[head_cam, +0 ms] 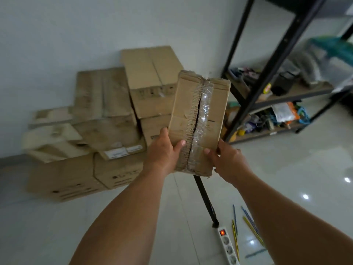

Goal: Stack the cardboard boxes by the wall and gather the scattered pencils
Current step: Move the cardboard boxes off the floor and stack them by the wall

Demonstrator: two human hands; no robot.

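Both thumbs press the near end of a small taped cardboard box (pixel 198 119), left hand (pixel 164 150) and right hand (pixel 227 161) clamping its sides at frame centre. Worn cardboard boxes (pixel 107 119) pile left; several thin pencils (pixel 246 224) lie lower right.
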